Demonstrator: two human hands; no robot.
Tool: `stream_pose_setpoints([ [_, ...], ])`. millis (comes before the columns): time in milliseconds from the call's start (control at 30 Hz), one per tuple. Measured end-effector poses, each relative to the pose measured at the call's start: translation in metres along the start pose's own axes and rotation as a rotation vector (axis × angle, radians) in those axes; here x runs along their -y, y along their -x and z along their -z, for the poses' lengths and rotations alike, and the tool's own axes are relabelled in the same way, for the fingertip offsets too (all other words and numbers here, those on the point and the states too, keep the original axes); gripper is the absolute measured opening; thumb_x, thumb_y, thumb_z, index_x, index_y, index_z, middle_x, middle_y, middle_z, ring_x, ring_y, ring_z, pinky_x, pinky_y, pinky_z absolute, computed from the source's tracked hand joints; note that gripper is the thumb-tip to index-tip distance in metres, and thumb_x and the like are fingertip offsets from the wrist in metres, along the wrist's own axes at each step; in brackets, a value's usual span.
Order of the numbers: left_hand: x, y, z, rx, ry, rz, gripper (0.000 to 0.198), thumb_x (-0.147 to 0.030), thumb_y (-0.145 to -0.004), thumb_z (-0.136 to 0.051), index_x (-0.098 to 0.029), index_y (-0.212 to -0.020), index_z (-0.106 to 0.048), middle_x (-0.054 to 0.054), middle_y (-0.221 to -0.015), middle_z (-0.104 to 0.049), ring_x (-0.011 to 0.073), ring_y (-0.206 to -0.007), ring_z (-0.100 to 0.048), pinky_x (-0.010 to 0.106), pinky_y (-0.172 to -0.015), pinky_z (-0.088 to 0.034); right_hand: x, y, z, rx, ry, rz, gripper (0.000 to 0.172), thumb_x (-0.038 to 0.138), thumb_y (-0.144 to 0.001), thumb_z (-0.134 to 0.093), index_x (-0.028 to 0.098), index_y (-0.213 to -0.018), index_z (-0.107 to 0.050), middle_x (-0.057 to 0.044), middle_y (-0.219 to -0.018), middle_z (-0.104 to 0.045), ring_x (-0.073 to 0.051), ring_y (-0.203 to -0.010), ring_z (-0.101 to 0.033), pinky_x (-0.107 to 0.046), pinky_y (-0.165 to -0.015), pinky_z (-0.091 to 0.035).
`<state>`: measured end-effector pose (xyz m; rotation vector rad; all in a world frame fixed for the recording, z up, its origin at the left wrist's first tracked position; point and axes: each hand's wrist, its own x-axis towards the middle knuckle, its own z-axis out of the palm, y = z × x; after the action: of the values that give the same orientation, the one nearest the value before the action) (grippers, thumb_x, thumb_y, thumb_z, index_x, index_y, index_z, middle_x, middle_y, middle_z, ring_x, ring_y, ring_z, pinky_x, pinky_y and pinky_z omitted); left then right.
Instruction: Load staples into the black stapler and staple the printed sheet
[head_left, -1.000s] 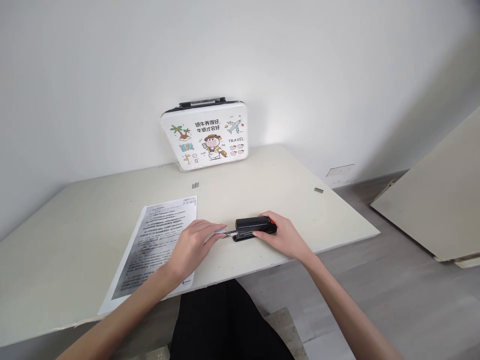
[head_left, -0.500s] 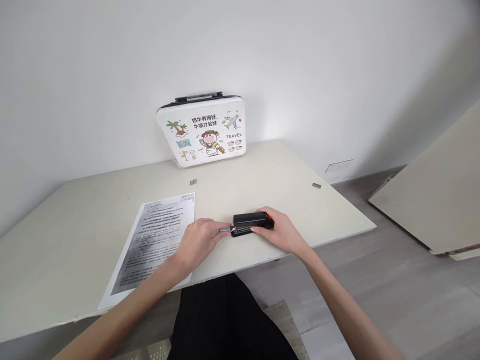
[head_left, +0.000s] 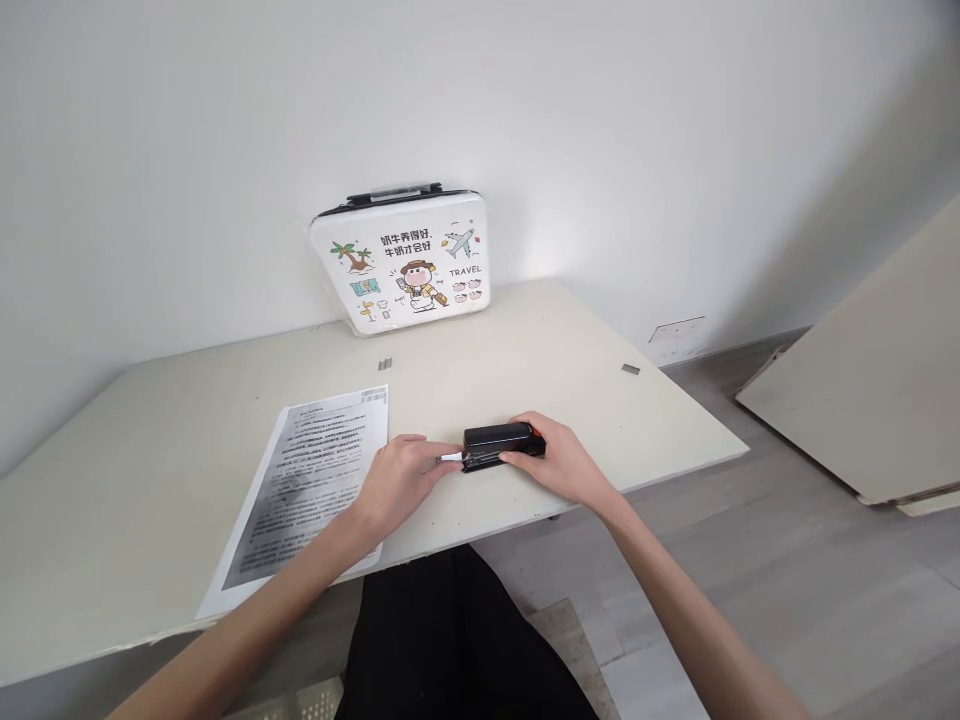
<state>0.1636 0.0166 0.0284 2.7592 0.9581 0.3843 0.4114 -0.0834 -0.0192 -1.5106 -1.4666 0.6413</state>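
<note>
A black stapler (head_left: 496, 437) lies on its base near the table's front edge, pointing left. My right hand (head_left: 553, 462) is closed around its rear end, where a bit of orange shows. At the stapler's front end, my left hand (head_left: 397, 480) pinches a short, shiny staple strip (head_left: 451, 457) between thumb and fingers. The strip's right end meets the stapler's front; how far it reaches inside is hidden. Partly under my left hand and forearm lies a printed sheet of paper (head_left: 315, 470).
Small grey staple strips (head_left: 385, 364) lie behind the paper, and another grey strip (head_left: 631, 369) is near the table's right side. A white cartoon-printed case (head_left: 420, 290) leans on the wall. A pale board (head_left: 870, 400) stands to the right beyond the pale table (head_left: 540, 340).
The staple strip now catches the light and looks brighter, its angle slightly changed. Both hands keep their grip almost in place, and the view has shifted very slightly.
</note>
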Motion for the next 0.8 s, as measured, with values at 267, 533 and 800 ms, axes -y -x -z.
stream_pose_setpoints([
  [267, 0.006, 0.003, -0.005, -0.144, -0.038, -0.307, 0.031, -0.030, -0.110, -0.047, -0.029, -0.118, -0.078, -0.003, -0.107, -0.083, 0.0189, -0.082, -0.078, 0.043, -0.105, -0.056, -0.002, 0.000, 0.000, 0.004, 0.005, 0.001, 0.027, 0.039, -0.087, -0.073, 0.027, -0.109, -0.065, -0.002, -0.111, -0.074, -0.024, -0.101, -0.068, -0.037, -0.087, -0.053],
  [533, 0.014, 0.019, -0.007, -0.233, -0.036, -0.269, 0.027, -0.033, -0.108, -0.052, -0.025, -0.117, -0.077, 0.001, -0.109, -0.082, 0.0223, -0.093, -0.079, 0.037, -0.085, -0.063, 0.001, 0.001, 0.000, -0.002, 0.006, -0.008, 0.027, 0.039, -0.086, -0.073, 0.026, -0.109, -0.065, -0.003, -0.109, -0.074, -0.024, -0.100, -0.068, -0.037, -0.088, -0.053],
  [800, 0.010, 0.025, 0.003, -0.229, 0.212, -0.096, 0.024, -0.039, -0.105, -0.056, -0.024, -0.106, -0.075, 0.004, -0.104, -0.080, 0.0205, -0.097, -0.075, 0.035, -0.088, -0.060, 0.003, 0.002, 0.000, 0.003, 0.004, -0.013, 0.027, 0.041, -0.086, -0.072, 0.026, -0.108, -0.065, -0.003, -0.109, -0.074, -0.024, -0.099, -0.068, -0.038, -0.087, -0.054],
])
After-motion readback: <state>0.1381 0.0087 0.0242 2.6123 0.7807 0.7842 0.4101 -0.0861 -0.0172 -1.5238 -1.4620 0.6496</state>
